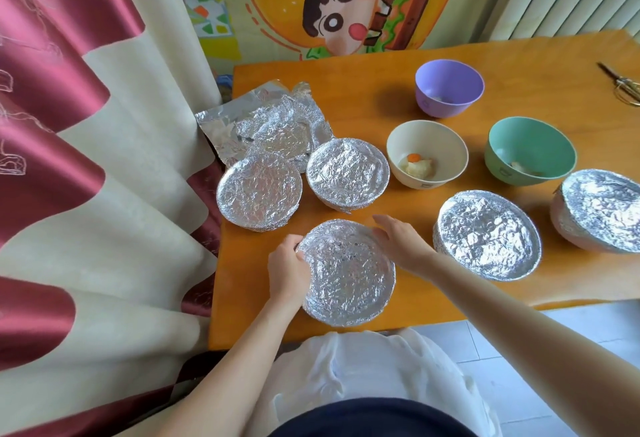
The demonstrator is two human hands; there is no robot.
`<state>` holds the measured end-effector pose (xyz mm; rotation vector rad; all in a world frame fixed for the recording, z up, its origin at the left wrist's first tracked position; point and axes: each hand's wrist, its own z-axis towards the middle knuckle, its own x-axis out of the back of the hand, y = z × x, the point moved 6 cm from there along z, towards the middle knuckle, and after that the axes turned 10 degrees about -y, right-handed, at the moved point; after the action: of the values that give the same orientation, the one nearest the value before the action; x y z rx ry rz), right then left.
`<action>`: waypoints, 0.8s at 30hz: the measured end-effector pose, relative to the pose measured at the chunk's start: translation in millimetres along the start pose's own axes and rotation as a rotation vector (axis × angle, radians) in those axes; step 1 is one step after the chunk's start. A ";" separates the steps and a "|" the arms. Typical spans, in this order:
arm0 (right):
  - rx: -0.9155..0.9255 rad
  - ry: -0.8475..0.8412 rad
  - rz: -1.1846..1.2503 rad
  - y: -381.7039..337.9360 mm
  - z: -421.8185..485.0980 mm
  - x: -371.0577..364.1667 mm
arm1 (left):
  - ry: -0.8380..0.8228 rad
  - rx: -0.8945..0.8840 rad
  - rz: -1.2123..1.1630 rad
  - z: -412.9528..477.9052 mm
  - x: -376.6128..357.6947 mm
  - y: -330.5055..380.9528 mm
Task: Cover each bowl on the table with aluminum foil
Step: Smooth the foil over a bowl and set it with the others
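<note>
The left hand and the right hand hold between them the held bowl, which stands upright on the orange table, its mouth facing up under a crumpled foil skin. The bowl is round, so it has no long axis. The left hand's fingers are curled around the bowl's left rim. The right hand lies against the far right rim, and its fingers seem rather straight, though their tips are not well seen from behind. Beyond the left hand stands a second covered bowl, and straight beyond the grip a third covered bowl. To the right of the right hand is a fourth covered bowl, and further right a fifth covered bowl, cut by the picture edge. Three bowls are open: the cream bowl, beyond the right hand, holds pale food with an orange piece; the green bowl, further right, holds something pale; the purple bowl, farthest from the grip, has unclear contents. Loose foil sheets lie flat far beyond the left hand, one corner hanging over the table's left edge toward the curtain. Scissors lie at the far right. The held bowl sits close to the near table edge, with bare table between the right hand and the fourth covered bowl.
</note>
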<state>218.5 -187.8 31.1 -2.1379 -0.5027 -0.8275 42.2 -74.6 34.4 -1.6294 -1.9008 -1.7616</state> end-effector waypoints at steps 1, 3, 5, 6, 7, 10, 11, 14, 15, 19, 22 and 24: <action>-0.007 0.012 0.026 1.8 1.5 -0.6 | -0.029 0.026 -0.010 1.1 -0.9 -3.1; -0.007 0.036 0.057 3.5 4.2 -4.4 | -0.105 0.073 -0.025 4.5 -3.8 -8.9; -0.008 0.042 0.059 2.9 6.3 -8.2 | -0.163 0.080 -0.042 9.2 -5.6 -10.3; -0.004 0.045 0.059 2.2 7.5 -9.6 | -0.174 0.058 -0.058 12.0 -5.5 -8.9; 0.003 0.044 0.061 0.8 8.6 -10.0 | -0.178 0.020 -0.075 14.3 -4.8 -5.7; 0.038 0.034 0.076 -6.5 11.0 -8.9 | -0.186 -0.098 -0.095 22.0 -1.7 6.9; 0.049 0.030 0.074 -9.5 11.4 -8.9 | -0.195 -0.127 -0.092 24.1 -1.1 10.5; 0.081 0.010 0.062 -22.0 13.8 -11.0 | -0.232 -0.202 -0.046 28.1 -1.7 20.1; 0.100 -0.002 0.052 -28.8 15.2 -12.6 | -0.243 -0.219 -0.026 28.4 -2.7 21.9; 0.148 -0.039 -0.023 -52.7 28.1 -23.5 | -0.184 -0.236 0.053 29.1 0.0 16.5; 0.130 -0.044 -0.060 -57.7 33.8 -32.9 | -0.159 -0.221 0.084 30.8 5.0 9.2; 0.121 -0.063 -0.074 -58.5 35.5 -35.4 | -0.151 -0.204 0.128 31.1 5.3 7.3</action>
<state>173.1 -126.5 19.5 -2.0496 -0.6511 -0.7524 62.6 -49.4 32.4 -1.9568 -1.6753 -1.8819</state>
